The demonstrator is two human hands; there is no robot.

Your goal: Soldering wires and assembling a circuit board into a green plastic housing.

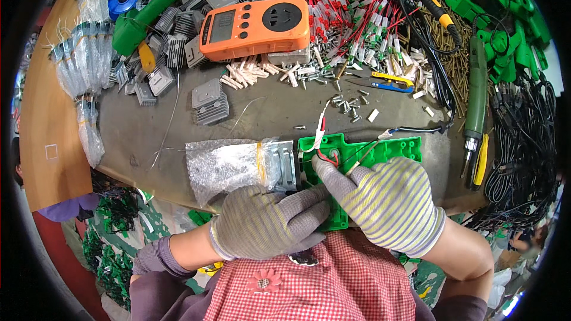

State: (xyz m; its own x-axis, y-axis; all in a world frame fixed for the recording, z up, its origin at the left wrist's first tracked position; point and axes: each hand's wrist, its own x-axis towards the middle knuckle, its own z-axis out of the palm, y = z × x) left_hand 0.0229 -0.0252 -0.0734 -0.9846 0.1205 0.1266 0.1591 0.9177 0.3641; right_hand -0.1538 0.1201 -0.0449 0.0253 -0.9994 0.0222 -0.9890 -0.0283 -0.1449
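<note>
Both my hands wear striped knit gloves and meet over an open green plastic housing half (389, 151) at the table's near edge. My left hand (270, 221) is closed on the housing's lower part, fingers pressed together. My right hand (389, 199) is closed, its index fingertip pressing a red wire (325, 157) inside the shell; the thumb is hidden. A white sleeve (318, 139) and red lead rise from the shell. A black cable (416, 129) enters from the right, its thin leads near my right fingers. Against the housing's left lies a metal part (286, 164) wrapped in bubble wrap (223, 163).
Behind stand an orange meter (256, 28), grey finned heat sinks (210, 102), loose screws (348, 106) and red-wired parts (324, 12). Yellow-blue snips (392, 82) lie beyond the housing. A green electric screwdriver (476, 89) and black cables (517, 142) are at right.
</note>
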